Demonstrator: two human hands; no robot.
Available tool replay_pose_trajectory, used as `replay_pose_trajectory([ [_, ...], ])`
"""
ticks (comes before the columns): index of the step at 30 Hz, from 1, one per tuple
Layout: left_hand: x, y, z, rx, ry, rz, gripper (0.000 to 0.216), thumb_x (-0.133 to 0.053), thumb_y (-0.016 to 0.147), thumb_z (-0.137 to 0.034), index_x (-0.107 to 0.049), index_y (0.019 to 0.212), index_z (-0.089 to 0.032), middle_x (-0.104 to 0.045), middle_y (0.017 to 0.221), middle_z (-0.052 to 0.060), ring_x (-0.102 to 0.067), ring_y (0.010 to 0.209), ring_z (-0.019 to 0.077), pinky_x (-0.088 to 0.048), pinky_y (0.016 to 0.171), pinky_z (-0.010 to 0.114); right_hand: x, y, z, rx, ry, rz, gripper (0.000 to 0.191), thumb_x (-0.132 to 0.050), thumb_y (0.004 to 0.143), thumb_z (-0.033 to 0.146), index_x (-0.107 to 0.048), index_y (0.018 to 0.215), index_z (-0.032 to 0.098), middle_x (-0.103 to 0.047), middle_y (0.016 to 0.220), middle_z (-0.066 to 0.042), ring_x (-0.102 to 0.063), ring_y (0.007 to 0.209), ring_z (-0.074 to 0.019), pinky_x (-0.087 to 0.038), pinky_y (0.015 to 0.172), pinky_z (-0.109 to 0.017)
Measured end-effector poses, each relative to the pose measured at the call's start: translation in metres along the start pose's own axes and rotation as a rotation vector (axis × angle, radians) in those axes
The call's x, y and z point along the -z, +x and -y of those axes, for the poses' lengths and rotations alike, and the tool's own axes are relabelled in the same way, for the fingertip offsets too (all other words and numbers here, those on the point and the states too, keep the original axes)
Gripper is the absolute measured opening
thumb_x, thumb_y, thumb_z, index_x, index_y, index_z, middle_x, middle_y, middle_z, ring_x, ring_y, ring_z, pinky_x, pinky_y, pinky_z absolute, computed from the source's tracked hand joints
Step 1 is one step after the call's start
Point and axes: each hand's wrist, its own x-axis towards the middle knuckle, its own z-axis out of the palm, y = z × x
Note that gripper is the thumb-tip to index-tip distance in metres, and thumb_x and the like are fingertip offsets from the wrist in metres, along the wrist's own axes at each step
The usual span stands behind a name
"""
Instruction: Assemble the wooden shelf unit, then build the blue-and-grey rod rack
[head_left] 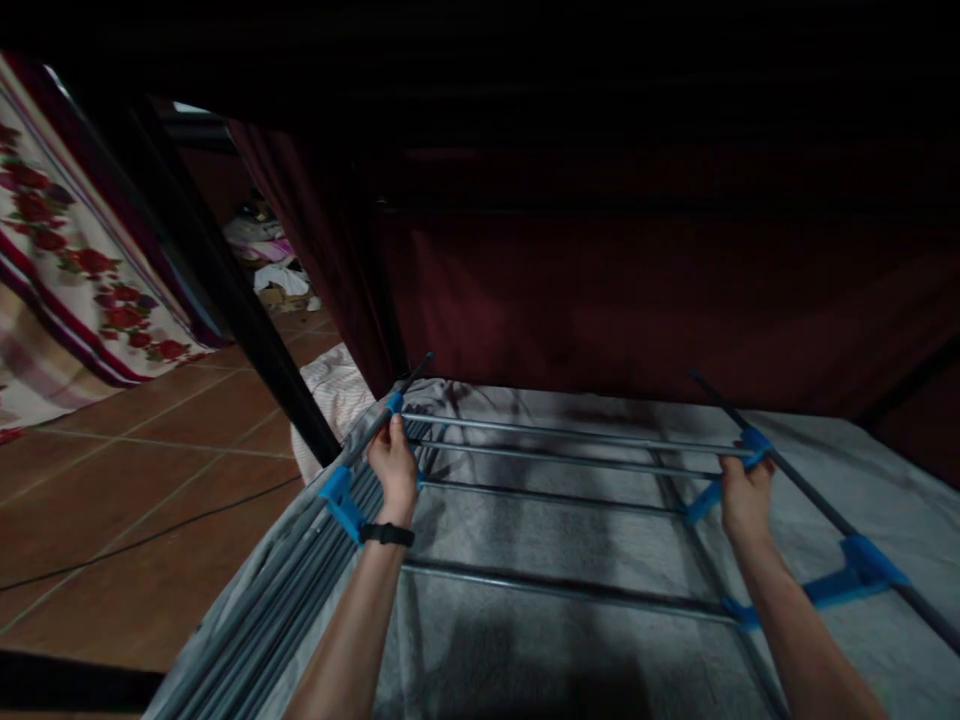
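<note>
A rack frame of grey metal tubes point(540, 578) with blue plastic connectors lies across the grey bedding in front of me. My left hand point(394, 465), a black band on its wrist, grips the left side tube just below a blue connector point(394, 402). At the other side, my right hand point(746, 497) is closed round the frame at another blue connector point(756, 440). Several crossbars point(562, 455) run between the two hands. Larger blue brackets point(341, 497) sit nearer to me on both sides. My palms and some fingers are hidden.
Several loose grey tubes point(289, 610) lie bundled along the bed's left edge. A dark post point(247, 310) slants up at left, and dark red curtains point(600, 290) hang behind. A black cable point(150, 535) crosses the tiled floor point(187, 420). Flowered cloth point(82, 260) hangs at far left.
</note>
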Motion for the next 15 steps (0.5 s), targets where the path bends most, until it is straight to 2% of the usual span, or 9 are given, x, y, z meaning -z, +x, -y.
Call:
replay_pose_trajectory([
  [5,-0.009,0.007,0.004,0.002,-0.059,-0.097,0.035,-0.063,0.081,-0.046,-0.066,0.093,-0.013,-0.072,0.098,0.009,-0.067,0.096,0.0257,-0.048,0.102,0.05,-0.005,-0.006,0.017,0.001,0.056,0.005,0.031,-0.053,0.074,0.044,-0.053,0.095,0.022,-0.058,0.098,-0.005,-0.055,0.103,-0.0256,-0.038,0.102,-0.043],
  [12,-0.013,0.007,-0.002,0.068,-0.024,-0.114,0.027,-0.068,0.079,-0.042,-0.057,0.091,-0.021,-0.07,0.107,0.006,-0.063,0.108,0.0333,-0.042,0.103,0.07,-0.011,-0.005,0.018,-0.008,0.111,-0.012,0.038,-0.049,0.075,0.044,-0.052,0.105,0.021,-0.058,0.111,-0.009,-0.051,0.112,-0.0254,-0.032,0.109,-0.042],
  [15,-0.012,0.006,-0.004,0.078,0.045,-0.105,0.031,-0.066,0.08,-0.049,-0.055,0.09,-0.021,-0.07,0.109,0.008,-0.063,0.107,0.0333,-0.045,0.1,0.07,-0.012,-0.005,0.017,-0.01,0.115,-0.015,0.038,-0.048,0.076,0.043,-0.052,0.106,0.021,-0.058,0.114,-0.009,-0.051,0.113,-0.0257,-0.033,0.109,-0.042],
])
